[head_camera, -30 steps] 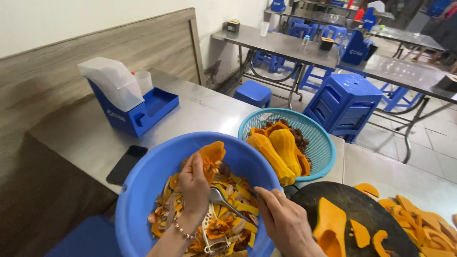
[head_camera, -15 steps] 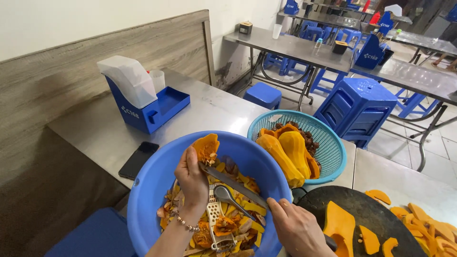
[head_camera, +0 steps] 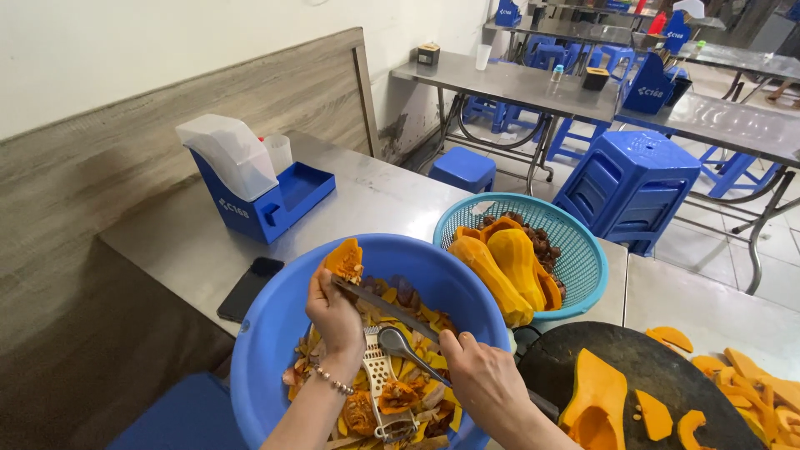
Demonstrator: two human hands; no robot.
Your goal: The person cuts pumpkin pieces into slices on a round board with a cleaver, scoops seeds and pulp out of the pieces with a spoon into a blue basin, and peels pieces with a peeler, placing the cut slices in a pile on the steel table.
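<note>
My left hand (head_camera: 336,315) holds an orange squash piece (head_camera: 346,260) over the big blue basin (head_camera: 275,333). A knife (head_camera: 392,310) lies gripped in my right hand (head_camera: 483,383), its blade crossing the basin and reaching the squash piece at my left fingers. Inside the basin lie squash peels and scraps (head_camera: 392,392), a metal spoon (head_camera: 398,343) and a metal peeler (head_camera: 382,390). Both wrists enter from the bottom edge.
A teal basket (head_camera: 583,250) of squash halves and dark pieces stands behind the basin. A dark round cutting board (head_camera: 658,358) with cut squash lies at right. On the steel table sit a black phone (head_camera: 250,287) and a blue napkin holder (head_camera: 258,196). Blue stools (head_camera: 629,187) stand beyond.
My left hand has kept the squash piece over the basin. The knife blade in my right hand has moved up against it. The view has shifted slightly.
</note>
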